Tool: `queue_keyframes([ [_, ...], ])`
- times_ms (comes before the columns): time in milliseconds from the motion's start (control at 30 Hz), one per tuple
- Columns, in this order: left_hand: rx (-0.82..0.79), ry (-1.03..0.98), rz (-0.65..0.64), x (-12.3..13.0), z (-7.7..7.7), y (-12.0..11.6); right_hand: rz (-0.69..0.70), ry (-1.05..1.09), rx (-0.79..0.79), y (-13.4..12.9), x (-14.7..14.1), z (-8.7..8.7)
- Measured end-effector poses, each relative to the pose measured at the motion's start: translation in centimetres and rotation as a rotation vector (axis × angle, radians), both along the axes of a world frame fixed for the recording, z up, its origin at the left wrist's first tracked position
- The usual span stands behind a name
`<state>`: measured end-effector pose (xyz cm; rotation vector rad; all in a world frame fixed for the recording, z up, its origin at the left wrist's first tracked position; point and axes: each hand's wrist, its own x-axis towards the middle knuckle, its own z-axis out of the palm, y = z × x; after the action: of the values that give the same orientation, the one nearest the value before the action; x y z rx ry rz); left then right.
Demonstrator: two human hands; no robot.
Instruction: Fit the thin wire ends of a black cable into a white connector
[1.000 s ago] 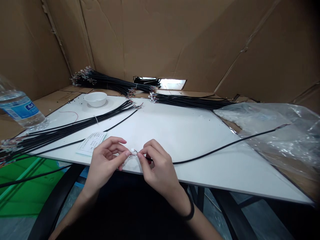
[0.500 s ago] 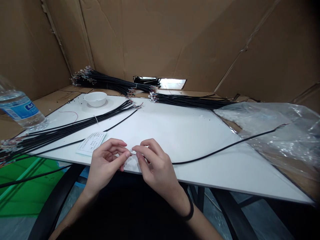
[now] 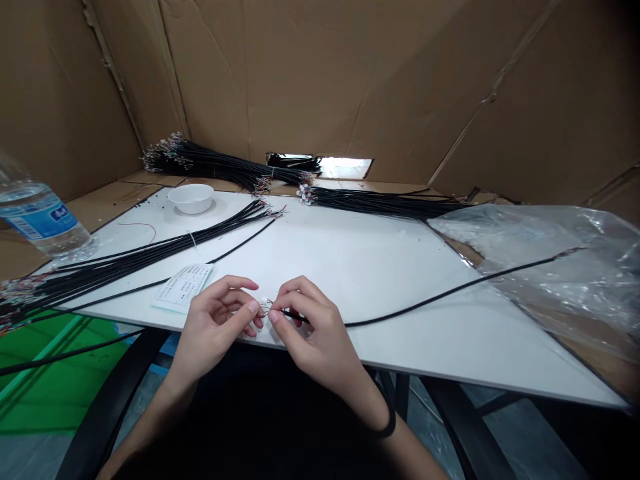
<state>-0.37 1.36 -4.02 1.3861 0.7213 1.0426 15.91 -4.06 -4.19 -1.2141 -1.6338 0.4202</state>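
Observation:
A black cable [image 3: 425, 304] runs from my right hand [image 3: 317, 327] across the table to the right, where its far end shows bared thin wires. My right thumb and fingers pinch this cable close to its near end. Fine, loose wires [image 3: 267, 307] fan out of that end between both hands. My left hand [image 3: 217, 327] is closed in a pinch at the wire tips, thumb against the fingers, with the index finger raised above. Exactly which wires it grips is too small to make out. A printed paper slip [image 3: 183, 288] lies just beyond my left hand.
On the left of the white table [image 3: 350, 260] lies a tied bundle of black cables [image 3: 150, 251]. Behind it stand a white bowl [image 3: 191, 199] and a water bottle [image 3: 43, 217]. More cable bundles [image 3: 225, 160] lie along the cardboard wall [image 3: 310, 80]. Plastic sheeting [image 3: 550, 267] covers the right.
My right fingers have shifted slightly and now show the cable's black sheath between them. Loose wires spread more visibly between the hands. The cable's far end has moved slightly right.

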Motion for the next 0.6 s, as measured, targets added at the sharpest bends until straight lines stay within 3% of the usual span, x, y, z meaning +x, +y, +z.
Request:
queue_keyframes([
  [600,-0.039,0.089,-0.138,0.07,0.57,0.65,0.101,0.051,-0.023,-0.06,0.31,0.02],
])
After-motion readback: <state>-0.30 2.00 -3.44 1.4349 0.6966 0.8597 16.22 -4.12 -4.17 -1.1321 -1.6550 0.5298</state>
